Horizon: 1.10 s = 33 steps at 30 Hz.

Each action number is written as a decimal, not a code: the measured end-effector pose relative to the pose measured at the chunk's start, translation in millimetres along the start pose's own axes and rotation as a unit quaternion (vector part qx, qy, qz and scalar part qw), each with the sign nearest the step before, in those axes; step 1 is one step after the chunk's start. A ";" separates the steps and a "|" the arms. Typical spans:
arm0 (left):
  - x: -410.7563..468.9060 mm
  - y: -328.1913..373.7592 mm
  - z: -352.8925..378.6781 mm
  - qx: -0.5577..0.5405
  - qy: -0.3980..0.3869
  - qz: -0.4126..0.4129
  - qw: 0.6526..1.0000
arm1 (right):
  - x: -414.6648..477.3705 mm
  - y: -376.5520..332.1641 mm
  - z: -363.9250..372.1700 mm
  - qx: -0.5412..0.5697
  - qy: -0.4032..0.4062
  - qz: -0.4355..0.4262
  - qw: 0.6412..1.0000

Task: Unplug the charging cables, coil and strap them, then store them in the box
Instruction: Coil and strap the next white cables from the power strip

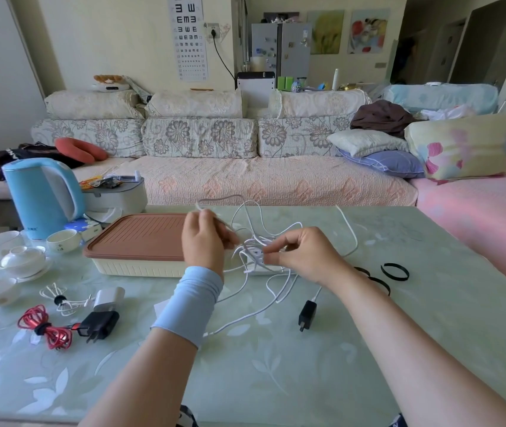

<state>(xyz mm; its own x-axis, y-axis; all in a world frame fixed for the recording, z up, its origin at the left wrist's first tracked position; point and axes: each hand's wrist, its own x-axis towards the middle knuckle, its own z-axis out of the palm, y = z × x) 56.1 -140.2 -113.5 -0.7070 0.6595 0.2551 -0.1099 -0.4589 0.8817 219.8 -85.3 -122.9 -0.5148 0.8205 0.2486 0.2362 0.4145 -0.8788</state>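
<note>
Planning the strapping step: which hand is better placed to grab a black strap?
Right. The black straps lie on the table beside the right hand; the left hand is farther off, across the white cables both hands pinch.

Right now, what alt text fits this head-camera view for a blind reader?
Two hands work at tangled white cables over a green table, the left hand and right hand each pinching a strand. A closed brown-lidded box sits behind the left hand; a strapped red cable and black straps lie nearby.
</note>
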 end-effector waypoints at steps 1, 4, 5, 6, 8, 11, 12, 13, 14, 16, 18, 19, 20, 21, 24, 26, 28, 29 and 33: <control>3.6 2.9 -3.7 -0.043 0.024 -0.024 0.998 | -2.0 0.5 -2.7 -0.045 -0.022 0.011 0.999; 10.0 10.4 -11.1 -0.177 0.032 -0.102 0.978 | -9.0 6.2 -6.5 -0.134 -0.133 0.077 0.979; 11.6 10.9 -12.0 -0.207 0.022 -0.125 0.970 | -11.8 6.3 -5.4 -0.144 -0.153 0.094 0.973; 12.2 10.7 -11.9 -0.228 0.004 -0.144 0.963 | -12.3 7.7 -3.7 -0.131 -0.155 0.100 0.974; 10.5 9.0 -9.2 -0.243 -0.052 -0.170 0.954 | -9.9 4.3 0.5 -0.065 -0.135 0.080 0.985; 3.2 10.8 -4.1 -0.307 -0.131 -0.214 0.918 | -2.3 -0.7 5.8 -0.112 -0.109 0.025 0.987; 2.0 14.0 -3.9 -0.350 -0.146 -0.231 0.896 | -0.7 0.6 7.3 -0.169 -0.112 0.018 0.979; 2.4 17.0 -5.3 -0.395 -0.157 -0.237 0.874 | -0.3 2.8 8.6 -0.215 -0.121 0.019 0.969; 4.4 18.8 -8.3 -0.437 -0.166 -0.236 0.852 | -0.9 5.3 9.0 -0.234 -0.130 0.026 0.963; 9.5 20.8 -15.1 -0.494 -0.169 -0.224 0.823 | -2.7 5.9 8.8 -0.219 -0.124 0.045 0.967; 13.7 19.1 -21.3 -0.513 -0.143 -0.224 0.816 | -2.6 0.9 9.0 -0.251 -0.085 0.031 0.964; 15.3 17.1 -23.7 -0.510 -0.138 -0.231 0.817 | -1.9 -3.5 10.1 -0.292 -0.063 0.011 0.954; 15.4 16.0 -25.1 -0.507 -0.149 -0.243 0.814 | -1.4 -7.4 12.3 -0.333 -0.046 -0.009 0.942; 14.6 15.5 -25.5 -0.502 -0.173 -0.259 0.807 | -2.6 -12.2 15.5 -0.354 -0.039 -0.023 0.934; 7.7 19.2 -19.8 -0.471 -0.239 -0.301 0.794 | -4.4 -15.5 21.7 -0.338 -0.041 -0.046 0.939; 2.5 22.9 -13.5 -0.443 -0.227 -0.301 0.813 | -5.5 -14.4 23.6 -0.323 -0.063 -0.063 0.942; 1.5 24.3 -10.5 -0.430 -0.196 -0.281 0.835 | -5.3 -13.5 24.0 -0.313 -0.080 -0.076 0.943; 2.7 23.3 -10.9 -0.431 -0.184 -0.273 0.840 | -5.4 -13.2 24.0 -0.315 -0.082 -0.084 0.942; 9.6 15.6 -17.1 -0.467 -0.159 -0.256 0.832 | -3.3 -5.9 24.5 -0.330 -0.064 -0.093 0.937</control>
<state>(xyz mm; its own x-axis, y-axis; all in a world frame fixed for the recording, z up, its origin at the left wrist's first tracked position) 35.7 -151.2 -104.1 -0.1977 0.9664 0.1643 -0.9388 -0.2349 0.2520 199.9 -100.0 -128.6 -0.6822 0.6735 0.2847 0.5691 0.7335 -0.3715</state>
